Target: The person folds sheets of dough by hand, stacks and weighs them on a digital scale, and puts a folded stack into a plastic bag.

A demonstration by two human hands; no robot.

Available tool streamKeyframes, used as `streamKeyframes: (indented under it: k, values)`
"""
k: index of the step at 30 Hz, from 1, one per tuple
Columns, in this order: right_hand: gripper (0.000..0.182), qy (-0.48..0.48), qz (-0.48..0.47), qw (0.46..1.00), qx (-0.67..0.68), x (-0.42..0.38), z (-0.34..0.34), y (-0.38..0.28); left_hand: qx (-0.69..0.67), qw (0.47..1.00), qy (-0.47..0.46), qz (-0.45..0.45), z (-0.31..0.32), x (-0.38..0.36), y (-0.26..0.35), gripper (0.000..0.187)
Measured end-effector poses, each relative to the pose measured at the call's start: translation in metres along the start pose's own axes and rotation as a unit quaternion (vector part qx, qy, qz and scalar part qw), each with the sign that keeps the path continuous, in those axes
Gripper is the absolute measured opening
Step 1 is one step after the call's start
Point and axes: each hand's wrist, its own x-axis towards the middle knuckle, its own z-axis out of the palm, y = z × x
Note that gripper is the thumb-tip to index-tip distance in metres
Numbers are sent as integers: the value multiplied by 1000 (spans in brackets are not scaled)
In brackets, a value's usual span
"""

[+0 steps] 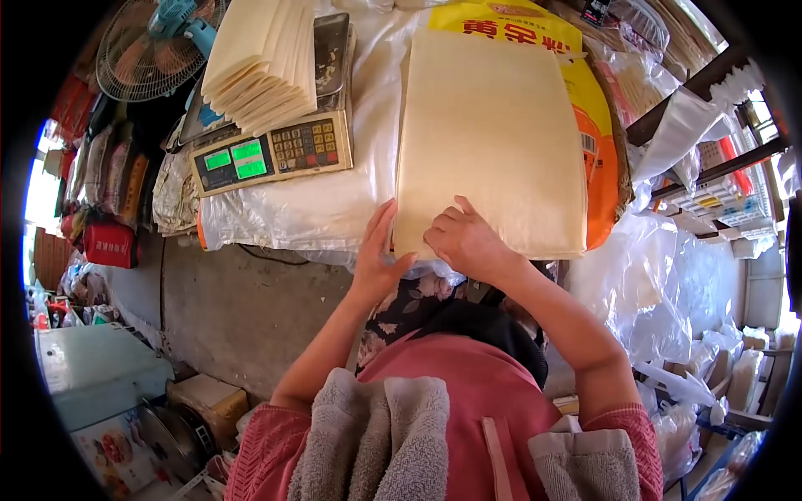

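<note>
A stack of pale cream sheets (493, 142) lies flat on the table, over a yellow and orange printed bag (597, 150). My left hand (380, 255) is at the stack's lower left edge, its fingers spread and the thumb apart, holding nothing. On the stack's near left corner rests my right hand (468, 242), with its fingers curled; whether they pinch a sheet is too small to tell. To the left, more folded cream sheets (263, 63) sit fanned out on a digital scale (276, 154) with lit green displays.
White plastic sheeting (292, 213) covers the table's left part. A fan (159, 42) stands at the back left. Clear plastic bags (643, 284) hang at the right, below a rack (710, 167). A pale box (100, 363) and a cardboard box (209, 401) are at the lower left.
</note>
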Motion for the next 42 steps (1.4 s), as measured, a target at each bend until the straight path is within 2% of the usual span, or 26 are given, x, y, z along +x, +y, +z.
streamKeyframes:
  k: [1, 3, 4, 6, 7, 8, 10, 11, 13, 14, 15, 17, 18, 20, 21, 23, 26, 29, 32, 35, 36, 38, 39, 40, 41, 42]
  values:
    - [6, 3, -4, 1000, -4, 1, 0, 2, -54, 998, 14, -29, 2, 1, 2, 77]
    - [5, 49, 72, 990, 113, 3, 1, 11, -162, 983, 38, -83, 8, 4, 5, 75]
    - [5, 72, 110, 977, 170, 4, 3, 18, -73, 995, 44, -58, 8, 5, 5, 72]
    - [8, 234, 297, 847, 375, -4, 2, 61, 105, 993, 61, -2, 10, 9, 4, 67]
    - [11, 251, 387, 775, 432, -9, -32, 76, 167, 985, 37, 37, 9, 12, 9, 63]
    - [14, 289, 343, 718, 532, -26, -30, 102, 228, 971, 11, 76, 7, 15, 17, 60]
    - [19, 202, 302, 801, 475, -35, -40, 86, 293, 944, -39, 149, 10, 29, 27, 44]
    - [22, 158, 279, 838, 441, -40, -43, 72, 265, 953, -73, 129, 13, 38, 28, 41]
    - [33, 119, 161, 964, 175, -35, -40, 40, 210, 962, -140, 102, 25, 57, 26, 36]
    - [39, 102, 122, 987, 34, -37, -29, 29, 155, 978, -114, 86, 35, 63, 23, 30]
    - [46, 80, 86, 987, -107, -39, -16, 34, 211, 956, -139, 148, 34, 73, 36, 34]
    - [42, -5, 180, 983, -37, -47, -6, 84, 325, 924, -110, 171, 42, 72, 27, 40]
    - [35, 39, 265, 962, 49, -38, -35, 93, 316, 925, -120, 172, 42, 77, 32, 40]
    - [29, 184, 402, 867, 229, -20, -93, 109, 301, 929, -142, 160, 35, 80, 43, 41]
    - [31, 193, 431, 861, 187, -5, -138, 98, 302, 927, -170, 141, 34, 86, 44, 41]
    - [28, 211, 346, 903, 141, -3, -139, 107, 302, 921, -224, 100, 32, 98, 45, 42]
    - [28, 200, 223, 952, 64, 3, -122, 120, 332, 903, -270, -33, 44, 139, 35, 55]
    - [28, 133, 264, 952, 83, 15, -136, 113, 380, 912, -147, 38, 54, 155, 32, 68]
    - [27, 147, 211, 966, 26, 23, -122, 153, 394, 897, -201, -15, 54, 167, 38, 79]
    - [25, -13, 174, 978, -118, 37, -165, 171, 403, 884, -231, -51, 55, 173, 38, 84]
    - [24, 57, 221, 962, -152, 47, -173, 200, 400, 884, -235, -50, 54, 175, 39, 84]
    - [23, 189, 181, 937, -233, 64, -242, 208, 391, 886, -242, -54, 52, 174, 39, 83]
    - [21, 336, 184, 918, -106, 53, -282, 152, 390, 887, -239, -56, 52, 172, 36, 83]
    - [19, 317, 176, 913, -186, 54, -312, 126, 389, 889, -237, -54, 53, 172, 33, 83]
    - [19, 377, 139, 902, -155, 54, -322, 123, 388, 890, -234, -50, 54, 173, 32, 82]
    - [20, 365, 142, 898, -199, 49, -332, 100, 389, 889, -235, -53, 54, 174, 34, 82]
